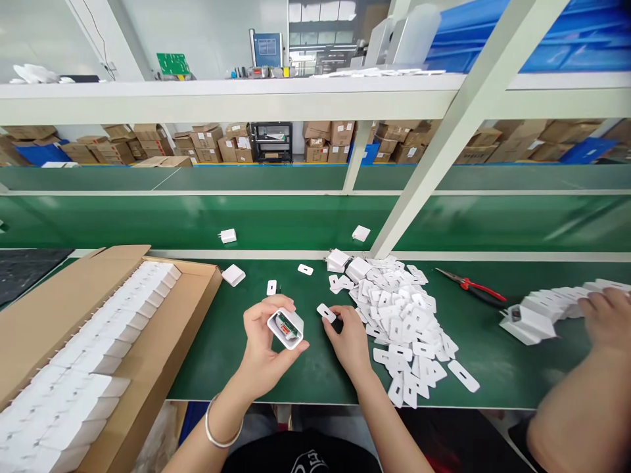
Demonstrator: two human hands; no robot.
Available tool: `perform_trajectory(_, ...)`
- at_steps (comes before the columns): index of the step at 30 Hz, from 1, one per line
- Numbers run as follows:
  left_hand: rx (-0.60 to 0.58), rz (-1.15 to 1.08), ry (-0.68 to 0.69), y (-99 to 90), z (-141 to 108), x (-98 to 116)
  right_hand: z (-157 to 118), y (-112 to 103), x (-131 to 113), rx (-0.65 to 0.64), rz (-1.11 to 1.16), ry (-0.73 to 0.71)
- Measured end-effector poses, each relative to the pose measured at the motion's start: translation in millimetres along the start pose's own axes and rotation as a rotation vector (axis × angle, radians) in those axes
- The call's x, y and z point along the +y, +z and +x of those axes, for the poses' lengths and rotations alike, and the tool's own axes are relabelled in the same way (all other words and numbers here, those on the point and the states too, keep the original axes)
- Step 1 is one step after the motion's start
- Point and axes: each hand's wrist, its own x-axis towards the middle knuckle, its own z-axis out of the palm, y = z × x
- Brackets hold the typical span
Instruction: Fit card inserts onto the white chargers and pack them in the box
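Note:
My left hand [263, 345] grips a white charger housing [286, 328] between thumb and fingers, its open end facing me with a green circuit board inside. To its right, my right hand [349, 338] pinches a small white end cap [326, 313] with a slot in it. The two pieces are apart. Just right of my right hand lies a large pile of white caps [394, 309]. Two loose caps, one [305, 269] and another [271, 287], rest on the green table [221, 348] beyond my hands.
At left, a cardboard box [197, 309] holds rows of white chargers [113, 315]. Another charger [233, 275] lies beside it. Red-handled pliers [473, 287] lie right of the pile. Another person's hand [608, 318] touches a charger row [552, 305]. A slanted post [444, 144] rises behind the pile.

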Motion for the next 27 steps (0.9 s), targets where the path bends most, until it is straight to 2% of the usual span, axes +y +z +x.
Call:
perform_trajectory(4,-0.020,0.073,-0.083,-1.6,-10,6,-4,-19,-32,0.039,0.164,-0.006)
perform_trajectory(6,-0.034,0.152,-0.110,-2.8,-14,8,-9,-31,-54,0.085,0.317,-0.015)
perform_trajectory(9,-0.020,0.259,-0.076,-4.5,-19,11,-18,-49,-82,0.109,0.449,-0.064)
perform_trajectory(13,0.020,0.344,-0.016,-4.3,-21,12,-29,-63,-106,0.108,0.480,-0.159)
perform_trajectory(19,0.020,0.425,-0.039,0.1,-24,14,-38,-60,-124,-0.012,0.478,-0.250)
perform_trajectory(24,-0.046,0.266,-0.153,0.3,-37,13,-36,-48,-130,-0.001,0.468,-0.264)
perform_trajectory(27,-0.002,0.124,-0.254,5.5,-42,11,-35,-46,-130,0.037,0.411,-0.305)
